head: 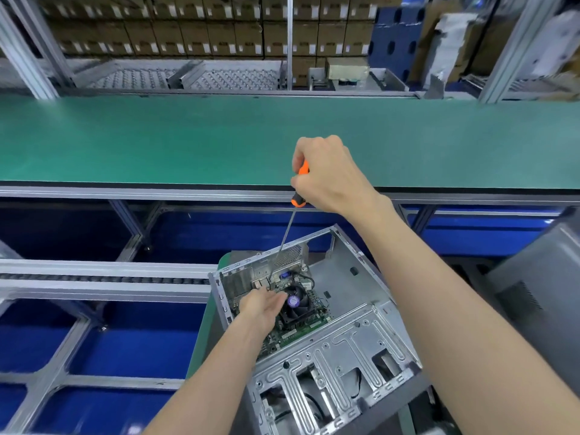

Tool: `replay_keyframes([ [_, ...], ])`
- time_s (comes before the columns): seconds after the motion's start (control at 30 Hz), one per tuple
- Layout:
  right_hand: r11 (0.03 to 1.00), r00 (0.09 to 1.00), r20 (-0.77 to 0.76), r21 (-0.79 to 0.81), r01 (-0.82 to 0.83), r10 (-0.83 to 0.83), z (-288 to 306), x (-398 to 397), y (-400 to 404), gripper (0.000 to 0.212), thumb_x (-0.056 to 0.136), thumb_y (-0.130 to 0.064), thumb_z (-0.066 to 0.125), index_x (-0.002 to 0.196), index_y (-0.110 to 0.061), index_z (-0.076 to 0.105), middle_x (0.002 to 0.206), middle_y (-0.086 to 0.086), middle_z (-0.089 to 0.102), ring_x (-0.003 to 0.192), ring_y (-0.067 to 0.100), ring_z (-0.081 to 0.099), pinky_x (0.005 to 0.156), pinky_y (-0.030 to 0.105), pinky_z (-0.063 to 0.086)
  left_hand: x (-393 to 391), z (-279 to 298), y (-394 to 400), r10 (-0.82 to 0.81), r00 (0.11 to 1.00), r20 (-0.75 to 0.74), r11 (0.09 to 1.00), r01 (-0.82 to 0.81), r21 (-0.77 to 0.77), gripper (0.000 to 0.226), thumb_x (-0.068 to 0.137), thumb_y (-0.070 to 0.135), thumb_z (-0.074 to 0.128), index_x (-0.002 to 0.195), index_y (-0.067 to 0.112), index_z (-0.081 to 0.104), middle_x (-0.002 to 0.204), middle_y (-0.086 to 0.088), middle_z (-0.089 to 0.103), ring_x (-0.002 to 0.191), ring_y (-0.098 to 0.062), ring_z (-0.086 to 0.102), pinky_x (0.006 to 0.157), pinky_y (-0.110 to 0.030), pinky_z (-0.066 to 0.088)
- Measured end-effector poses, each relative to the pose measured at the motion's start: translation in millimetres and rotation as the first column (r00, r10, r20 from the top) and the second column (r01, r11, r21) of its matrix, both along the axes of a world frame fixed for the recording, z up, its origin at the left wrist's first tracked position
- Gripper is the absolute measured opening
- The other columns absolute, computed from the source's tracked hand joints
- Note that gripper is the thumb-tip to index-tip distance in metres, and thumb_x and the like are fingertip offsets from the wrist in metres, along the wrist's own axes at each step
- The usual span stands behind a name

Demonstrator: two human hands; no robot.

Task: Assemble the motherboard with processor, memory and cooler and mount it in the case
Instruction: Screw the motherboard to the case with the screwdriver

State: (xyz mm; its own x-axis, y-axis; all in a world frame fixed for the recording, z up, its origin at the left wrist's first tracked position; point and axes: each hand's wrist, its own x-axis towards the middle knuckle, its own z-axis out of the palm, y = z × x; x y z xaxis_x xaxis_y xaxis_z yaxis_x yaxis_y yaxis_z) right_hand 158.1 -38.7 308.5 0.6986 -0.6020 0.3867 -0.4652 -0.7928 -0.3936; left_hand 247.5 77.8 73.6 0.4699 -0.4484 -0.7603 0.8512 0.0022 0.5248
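An open grey metal case (345,337) lies on its side below me. Inside it sits the green motherboard (293,334) with a black fan cooler (296,306) on top. My right hand (326,174) grips the orange handle of a long screwdriver (287,237). Its shaft slants down into the case, and the tip meets the board's far edge beside the rear ports. My left hand (262,309) rests on the board, fingers stretched toward the cooler. The processor and memory are hidden.
A long green bench (188,139) runs across behind the case, with roller racks (201,77) and stacked cardboard boxes (204,26) beyond. Aluminium frames over blue bins (88,334) stand to the left. A grey case panel (539,296) leans at the right.
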Motion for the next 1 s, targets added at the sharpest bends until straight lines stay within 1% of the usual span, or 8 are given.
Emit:
replay_keyframes([
  [0.1,1.000,1.000,0.000,0.005,-0.003,0.003,0.8,-5.8,0.1,0.012,0.074,-0.012,0.057,0.086,-0.012,0.060,0.081,0.006,0.056,0.086,0.030,0.048,0.065,0.037,0.045,-2.8,-3.2,-2.5,0.080,0.971,-0.226,0.978,-0.121,-0.170,0.031,0.105,0.004,0.043,0.134,-0.005,0.049,0.132,-0.029,0.056,0.110,-0.036,0.063,0.093,-0.038,0.054],
  [0.17,1.000,1.000,-0.003,0.011,0.000,0.000,0.1,-8.8,-0.5,0.011,0.074,-0.012,0.058,0.085,-0.013,0.060,0.081,0.006,0.056,0.085,0.030,0.049,0.065,0.037,0.045,-4.1,-3.5,-5.4,0.126,0.941,-0.313,0.954,-0.202,-0.224,0.022,0.103,0.004,0.046,0.120,-0.008,0.054,0.123,-0.027,0.061,0.099,-0.028,0.066,0.083,-0.034,0.056],
  [0.23,1.000,1.000,0.002,0.025,0.005,-0.006,-1.0,-11.5,-2.2,0.011,0.074,-0.012,0.059,0.085,-0.013,0.060,0.082,0.005,0.056,0.085,0.029,0.048,0.064,0.037,0.044,-3.8,-4.5,-6.6,0.164,0.918,-0.361,0.932,-0.264,-0.248,0.024,0.102,0.002,0.049,0.122,-0.010,0.054,0.110,-0.024,0.064,0.095,-0.024,0.066,0.073,-0.034,0.058],
  [0.4,0.998,1.000,0.029,0.058,0.007,-0.009,-5.1,-17.2,-8.7,0.008,0.075,-0.013,0.060,0.083,-0.016,0.059,0.083,0.005,0.057,0.088,0.027,0.047,0.063,0.033,0.038,-0.6,-11.7,-1.1,0.192,0.910,-0.367,0.925,-0.293,-0.244,0.019,0.097,0.000,0.054,0.115,-0.008,0.059,0.105,-0.021,0.066,0.095,-0.020,0.067,0.075,-0.025,0.060],
  [0.5,0.997,0.999,0.050,0.080,0.002,-0.006,-8.0,-17.7,-9.9,0.009,0.076,-0.011,0.060,0.080,-0.018,0.057,0.075,-0.003,0.052,0.086,0.027,0.048,0.064,0.030,0.033,-0.5,-13.9,0.1,0.223,0.889,-0.399,0.902,-0.343,-0.261,0.015,0.095,0.003,0.059,0.107,-0.004,0.064,0.105,-0.019,0.068,0.094,-0.019,0.069,0.076,-0.024,0.060],
  [0.63,0.995,0.995,0.099,0.100,0.001,-0.011,-8.6,-18.8,-10.6,0.013,0.075,-0.012,0.062,0.075,-0.023,0.055,0.071,-0.007,0.050,0.082,0.024,0.046,0.056,0.027,0.030,1.5,-15.3,2.3,0.269,0.845,-0.462,0.857,-0.429,-0.286,0.015,0.088,0.010,0.068,0.096,-0.002,0.070,0.091,-0.017,0.074,0.083,-0.016,0.074,0.061,-0.020,0.060],
  [0.77,0.994,0.993,0.119,0.110,-0.004,-0.009,-6.4,-18.9,-10.0,0.017,0.074,-0.011,0.063,0.071,-0.024,0.052,0.070,-0.007,0.050,0.074,0.018,0.044,0.055,0.026,0.029,0.0,-18.2,4.5,0.263,0.841,-0.473,0.851,-0.434,-0.298,0.023,0.078,0.012,0.075,0.096,-0.003,0.071,0.089,-0.015,0.076,0.079,-0.017,0.075,0.056,-0.021,0.059],
  [1.0,0.992,0.992,0.123,0.129,0.005,-0.021,-4.1,-23.4,-13.6,0.011,0.073,-0.009,0.064,0.072,-0.018,0.059,0.068,-0.003,0.052,0.078,0.021,0.047,0.053,0.026,0.031,1.7,-22.1,4.5,0.294,0.837,-0.462,0.827,-0.465,-0.317,0.020,0.085,0.008,0.072,0.102,-0.002,0.072,0.099,-0.017,0.075,0.085,-0.019,0.075,0.063,-0.021,0.060],
])
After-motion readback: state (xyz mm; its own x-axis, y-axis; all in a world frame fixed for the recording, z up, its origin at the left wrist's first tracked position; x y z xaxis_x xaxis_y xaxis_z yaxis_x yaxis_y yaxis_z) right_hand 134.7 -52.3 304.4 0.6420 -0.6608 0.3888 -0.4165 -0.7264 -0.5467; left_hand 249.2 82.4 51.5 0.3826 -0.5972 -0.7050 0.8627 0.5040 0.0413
